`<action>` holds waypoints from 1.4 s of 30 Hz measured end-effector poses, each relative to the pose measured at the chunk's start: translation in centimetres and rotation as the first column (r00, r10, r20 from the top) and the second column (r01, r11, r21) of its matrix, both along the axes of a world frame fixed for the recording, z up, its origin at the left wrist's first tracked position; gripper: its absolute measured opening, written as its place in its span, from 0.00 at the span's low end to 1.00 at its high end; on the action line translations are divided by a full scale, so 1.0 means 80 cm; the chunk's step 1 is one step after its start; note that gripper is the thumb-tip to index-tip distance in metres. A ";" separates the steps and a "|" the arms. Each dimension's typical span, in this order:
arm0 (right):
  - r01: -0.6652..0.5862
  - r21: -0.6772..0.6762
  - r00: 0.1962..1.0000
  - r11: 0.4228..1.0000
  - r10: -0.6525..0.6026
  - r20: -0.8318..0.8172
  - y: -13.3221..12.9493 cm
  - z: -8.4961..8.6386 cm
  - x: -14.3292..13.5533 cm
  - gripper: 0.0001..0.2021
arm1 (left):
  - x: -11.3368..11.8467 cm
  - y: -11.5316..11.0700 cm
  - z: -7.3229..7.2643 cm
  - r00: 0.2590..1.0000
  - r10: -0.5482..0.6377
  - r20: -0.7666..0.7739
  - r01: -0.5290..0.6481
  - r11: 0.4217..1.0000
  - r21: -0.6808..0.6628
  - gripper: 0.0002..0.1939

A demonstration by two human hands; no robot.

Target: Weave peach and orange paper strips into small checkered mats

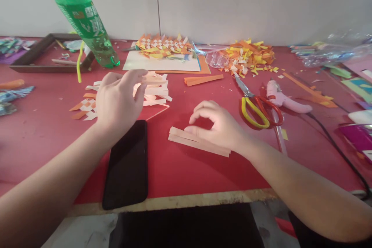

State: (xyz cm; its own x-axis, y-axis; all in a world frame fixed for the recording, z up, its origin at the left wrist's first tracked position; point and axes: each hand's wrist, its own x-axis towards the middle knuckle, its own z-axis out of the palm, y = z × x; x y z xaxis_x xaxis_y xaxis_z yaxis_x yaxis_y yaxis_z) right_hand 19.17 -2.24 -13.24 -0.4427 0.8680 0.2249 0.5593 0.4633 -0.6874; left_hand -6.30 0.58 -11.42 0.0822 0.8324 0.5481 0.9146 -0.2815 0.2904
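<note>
Bare forearms [290, 174] end in bare fingers [207, 105], and the clothing [186, 226] below is black.

Bright, soft shadows, slight haze, blurred edges

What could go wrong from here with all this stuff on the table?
The phone lies at the front edge of the table, near the left forearm, so a bump might knock it off. The right hand is right at the loose paper strips; a careless brush could crease or scatter them.

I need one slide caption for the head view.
At a red table: left hand by woven paper, right hand by pale paper strips.
</note>
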 end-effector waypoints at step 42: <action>-0.285 -0.389 0.840 0.876 0.033 -0.541 -0.002 0.012 0.005 0.13 | 0.045 -0.032 -0.003 0.428 0.028 0.903 0.647 0.688 -0.328 0.07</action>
